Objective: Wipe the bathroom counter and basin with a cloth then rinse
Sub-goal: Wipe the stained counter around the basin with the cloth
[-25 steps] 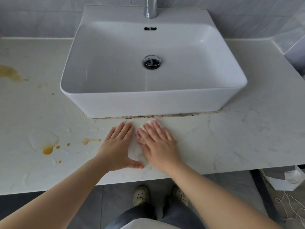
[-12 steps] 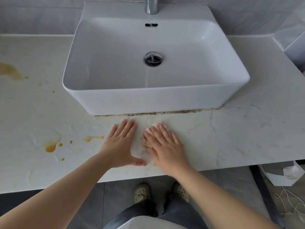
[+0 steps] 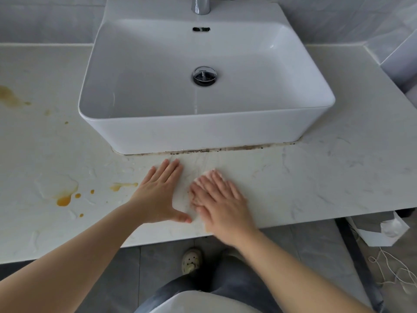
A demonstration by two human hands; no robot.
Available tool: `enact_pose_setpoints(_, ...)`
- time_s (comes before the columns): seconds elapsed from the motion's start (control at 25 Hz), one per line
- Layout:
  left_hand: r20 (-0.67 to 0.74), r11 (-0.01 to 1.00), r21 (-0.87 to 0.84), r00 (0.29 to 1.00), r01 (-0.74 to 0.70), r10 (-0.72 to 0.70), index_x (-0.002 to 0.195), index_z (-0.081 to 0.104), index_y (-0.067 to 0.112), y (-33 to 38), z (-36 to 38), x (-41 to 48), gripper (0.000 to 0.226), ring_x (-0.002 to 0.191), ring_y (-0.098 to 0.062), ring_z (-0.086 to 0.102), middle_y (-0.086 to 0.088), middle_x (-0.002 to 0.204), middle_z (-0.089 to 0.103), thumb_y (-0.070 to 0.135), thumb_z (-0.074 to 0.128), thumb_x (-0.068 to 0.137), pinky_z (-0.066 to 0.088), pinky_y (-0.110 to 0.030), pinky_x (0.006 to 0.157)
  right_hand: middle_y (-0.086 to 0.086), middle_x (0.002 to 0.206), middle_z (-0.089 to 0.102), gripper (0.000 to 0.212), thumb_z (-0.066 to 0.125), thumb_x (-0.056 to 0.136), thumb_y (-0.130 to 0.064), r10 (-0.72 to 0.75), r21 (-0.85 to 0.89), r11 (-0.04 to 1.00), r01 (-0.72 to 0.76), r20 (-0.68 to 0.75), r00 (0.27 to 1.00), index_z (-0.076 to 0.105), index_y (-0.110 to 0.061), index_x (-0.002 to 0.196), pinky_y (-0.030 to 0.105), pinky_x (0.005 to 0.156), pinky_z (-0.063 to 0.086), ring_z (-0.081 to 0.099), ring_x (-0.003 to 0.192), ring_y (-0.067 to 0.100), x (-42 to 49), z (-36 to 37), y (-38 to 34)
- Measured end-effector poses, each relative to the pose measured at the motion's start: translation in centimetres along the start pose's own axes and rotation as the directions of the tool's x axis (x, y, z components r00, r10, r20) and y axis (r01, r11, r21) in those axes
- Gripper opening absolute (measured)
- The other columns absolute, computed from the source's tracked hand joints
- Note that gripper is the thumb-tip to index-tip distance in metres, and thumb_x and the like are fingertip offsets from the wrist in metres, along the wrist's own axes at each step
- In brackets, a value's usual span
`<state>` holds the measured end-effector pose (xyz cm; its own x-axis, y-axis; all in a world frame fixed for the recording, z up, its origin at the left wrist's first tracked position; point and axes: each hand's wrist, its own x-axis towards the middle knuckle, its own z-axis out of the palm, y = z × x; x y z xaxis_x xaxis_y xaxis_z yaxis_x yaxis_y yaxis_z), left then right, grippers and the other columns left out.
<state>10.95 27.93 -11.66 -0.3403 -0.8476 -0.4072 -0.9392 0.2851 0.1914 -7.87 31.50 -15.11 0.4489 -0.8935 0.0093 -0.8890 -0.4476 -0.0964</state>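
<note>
A white rectangular basin sits on a pale marble counter. In front of the basin my right hand presses flat on a white cloth; only the cloth's edge shows past my fingertips. My left hand lies flat on the counter just to its left, fingers spread, thumb near the right hand. Orange-brown stains and wet patches mark the counter on the left.
A chrome tap stands behind the basin, and a drain plug sits in its bottom. Dark grime lines the basin's front base. Grey tiled wall behind. White paper and cord lie on the floor at right.
My right hand with the cloth has slid a little to the right and toward me, away from the basin's base. My left hand stays flat in place.
</note>
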Motion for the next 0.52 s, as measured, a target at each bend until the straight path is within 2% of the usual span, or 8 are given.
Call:
enact_pose_setpoints(0.04, 0.009, 1.0, -0.001, 1.0, -0.002, 0.002, 0.143, -0.024, 0.015, 0.0, -0.2, -0.1, 0.135, 0.131, -0.011, -0.036, 0.008, 0.141, -0.036, 0.085, 0.049, 0.054, -0.019, -0.032, 0.11, -0.002, 0.145, 0.044, 0.053, 0.026, 0.092, -0.046, 0.036, -0.023, 0.999, -0.036, 0.005, 0.999, 0.042, -0.027, 0.139, 0.044, 0.108, 0.033, 0.036, 0.137, 0.025, -0.4, -0.3, 2.7)
enact_pose_setpoints(0.12, 0.008, 1.0, -0.004, 1.0, 0.005, -0.005, 0.143, -0.023, 0.014, 0.1, -0.3, -0.1, 0.133, 0.131, -0.012, -0.036, 0.01, 0.137, -0.037, 0.081, 0.054, 0.058, -0.018, -0.033, 0.111, -0.002, 0.151, 0.034, 0.06, 0.017, 0.088, -0.047, 0.341, -0.02, 0.94, -0.341, -0.006, 0.94, 0.036, -0.029, 0.143, 0.044, 0.111, 0.026, 0.024, 0.142, 0.024, -1.6, -1.0, 8.8)
enact_pose_setpoints(0.24, 0.019, 0.999, -0.018, 0.999, 0.028, -0.028, 0.144, -0.021, 0.013, 0.7, -0.5, 0.0, 0.135, 0.134, -0.013, -0.033, 0.01, 0.137, -0.036, 0.077, 0.061, 0.058, -0.016, -0.035, 0.113, 0.0, 0.157, 0.019, 0.059, 0.016, 0.092, -0.045, 0.721, 0.094, 0.69, -0.718, -0.001, 0.693, 0.024, -0.028, 0.148, 0.044, 0.115, 0.012, 0.008, 0.145, 0.026, -1.8, -1.6, 10.8)
enact_pose_setpoints(0.28, 0.022, 0.999, -0.021, 0.999, 0.041, -0.041, 0.144, -0.021, 0.013, 0.9, -0.6, 0.1, 0.135, 0.135, -0.014, -0.031, 0.011, 0.139, -0.036, 0.076, 0.062, 0.058, -0.015, -0.035, 0.113, 0.002, 0.155, 0.025, 0.059, 0.019, 0.091, -0.043, 0.693, 0.118, 0.719, -0.685, -0.037, 0.72, 0.03, -0.025, 0.146, 0.046, 0.115, 0.015, 0.015, 0.144, 0.029, -1.3, -1.4, 8.6)
enact_pose_setpoints(0.32, 0.022, 0.998, -0.02, 0.998, 0.055, -0.054, 0.144, -0.021, 0.013, 1.0, -0.6, 0.1, 0.136, 0.135, -0.014, -0.031, 0.009, 0.142, -0.034, 0.075, 0.064, 0.058, -0.014, -0.035, 0.113, 0.004, 0.151, 0.035, 0.058, 0.024, 0.089, -0.041, 0.569, 0.131, 0.82, -0.558, -0.075, 0.819, 0.04, -0.023, 0.142, 0.049, 0.112, 0.022, 0.025, 0.141, 0.031, -1.0, -0.8, 5.5)
enact_pose_setpoints(0.4, 0.023, 0.998, -0.014, 0.997, 0.069, -0.069, 0.144, -0.021, 0.012, 1.1, -0.8, 0.2, 0.137, 0.133, -0.012, -0.032, 0.005, 0.149, -0.031, 0.075, 0.065, 0.057, -0.014, -0.034, 0.113, 0.002, 0.142, 0.048, 0.053, 0.032, 0.088, -0.04, 0.156, 0.077, 0.986, -0.148, -0.103, 0.982, 0.05, -0.022, 0.134, 0.048, 0.106, 0.029, 0.039, 0.135, 0.03, -1.1, 0.0, 0.4)
enact_pose_setpoints(0.48, 0.03, 0.997, -0.011, 0.997, 0.075, -0.075, 0.143, -0.022, 0.012, 1.3, -0.8, 0.2, 0.138, 0.13, -0.01, -0.033, 0.005, 0.148, -0.032, 0.075, 0.064, 0.056, -0.014, -0.033, 0.112, -0.001, 0.142, 0.049, 0.049, 0.032, 0.091, -0.04, -0.048, 0.035, 0.998, 0.05, -0.047, 0.998, 0.048, -0.024, 0.135, 0.045, 0.108, 0.03, 0.039, 0.135, 0.026, -1.2, -0.3, 1.7)
enact_pose_setpoints(0.52, 0.038, 0.997, -0.016, 0.996, 0.077, -0.076, 0.143, -0.022, 0.012, 1.3, -0.9, 0.1, 0.138, 0.13, -0.01, -0.033, 0.007, 0.146, -0.033, 0.075, 0.065, 0.056, -0.014, -0.032, 0.111, -0.001, 0.142, 0.048, 0.049, 0.031, 0.091, -0.041, 0.001, 0.021, 1.0, 0.0, -0.061, 0.998, 0.047, -0.025, 0.135, 0.044, 0.109, 0.033, 0.039, 0.135, 0.026, -1.2, -0.6, 4.1)
